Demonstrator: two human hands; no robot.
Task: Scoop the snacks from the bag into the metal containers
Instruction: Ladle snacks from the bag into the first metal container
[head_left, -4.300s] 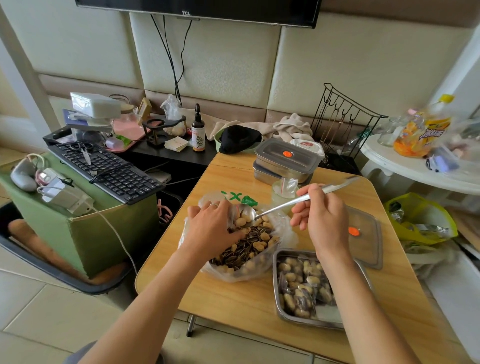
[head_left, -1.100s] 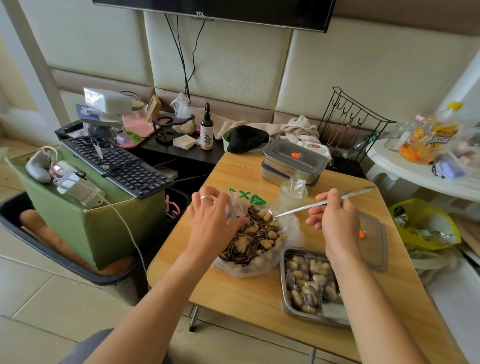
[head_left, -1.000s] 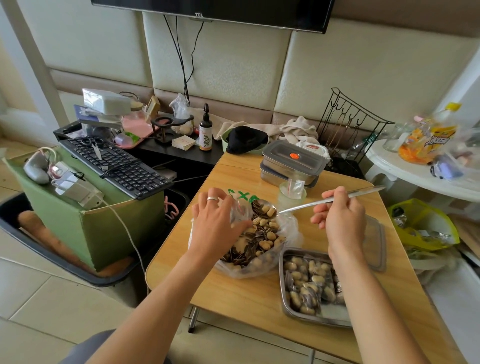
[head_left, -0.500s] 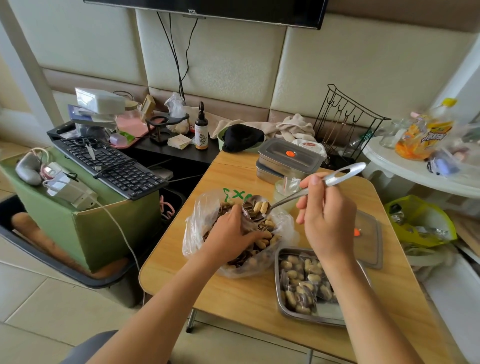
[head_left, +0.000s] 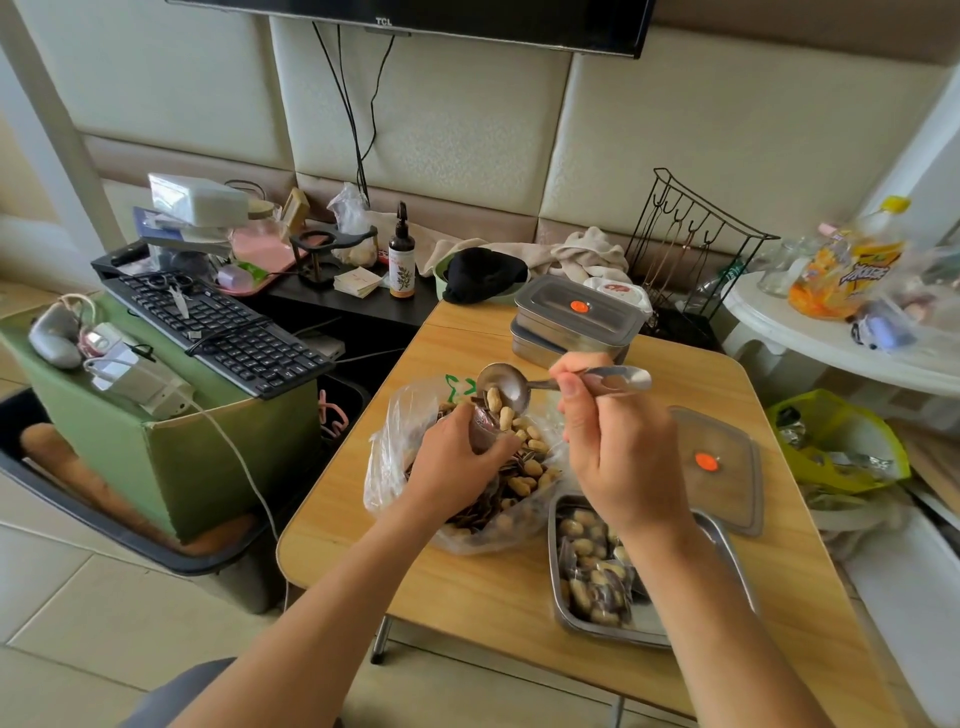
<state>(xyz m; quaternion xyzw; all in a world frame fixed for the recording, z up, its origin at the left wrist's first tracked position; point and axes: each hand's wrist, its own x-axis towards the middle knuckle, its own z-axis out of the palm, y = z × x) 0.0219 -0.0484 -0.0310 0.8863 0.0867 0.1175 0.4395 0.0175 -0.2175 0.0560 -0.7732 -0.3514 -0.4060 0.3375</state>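
Partly done. In the open rectangular steel container (head_left: 647, 621) at the near right corner of the pale wooden table (head_left: 467, 587), already a layer of peanuts and dark packets, with bare metal showing at its near end. Plenty left in the clear plastic bag (head_left: 389, 467) just left of it: a heap of peanuts in the shell and striped seeds (head_left: 527, 457). Two more steel containers with clear lids (head_left: 576, 317) stacked at the far edge, closed, contents unseen. A loose clear lid with an orange dot (head_left: 719, 467) lying by the right edge.

Left hand (head_left: 457, 467) down inside the bag, fingers curled round what looks like a small dark foil packet (head_left: 483, 428). Right hand (head_left: 618, 452) above the open container, thumb and fingers pinching the handle of a polished metal spoon (head_left: 540, 385), bowl over the bag mouth.

Against half a second ago: spoon no longer level and loaded but tipped steeply, bowl turned toward the camera, a few peanuts sliding off its lower lip toward the heap. Left hand sunk deeper among the snacks, off the bag's rim gripped four seconds back. Container fill unchanged, so no scoop delivered in that span, by the look of it.
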